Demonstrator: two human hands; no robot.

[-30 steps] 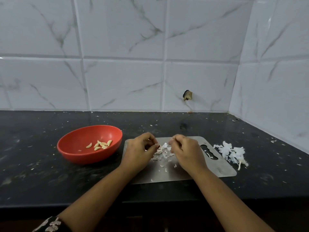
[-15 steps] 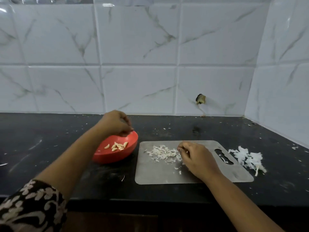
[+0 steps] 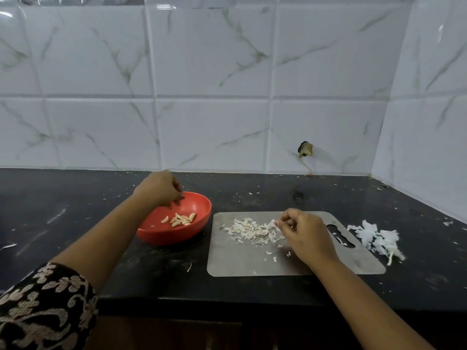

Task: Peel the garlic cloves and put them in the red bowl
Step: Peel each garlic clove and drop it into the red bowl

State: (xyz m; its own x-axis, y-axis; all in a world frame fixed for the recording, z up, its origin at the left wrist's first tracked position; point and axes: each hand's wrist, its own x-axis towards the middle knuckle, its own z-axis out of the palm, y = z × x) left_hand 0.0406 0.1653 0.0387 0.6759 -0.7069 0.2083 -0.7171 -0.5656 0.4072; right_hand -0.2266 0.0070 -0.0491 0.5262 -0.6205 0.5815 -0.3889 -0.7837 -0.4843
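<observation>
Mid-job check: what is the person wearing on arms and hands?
The left arm wears a black sleeve with a beige floral pattern near the elbow. The right arm is uncovered as far as the view shows. Left hand and right hand: no gloves, rings or watch visible.

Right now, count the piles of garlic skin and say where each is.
2. The flaky pile lies on the steel cutting board by the right hand; the whiter pile lies on the black countertop just right of the board. Loose flakes lie elsewhere.
</observation>
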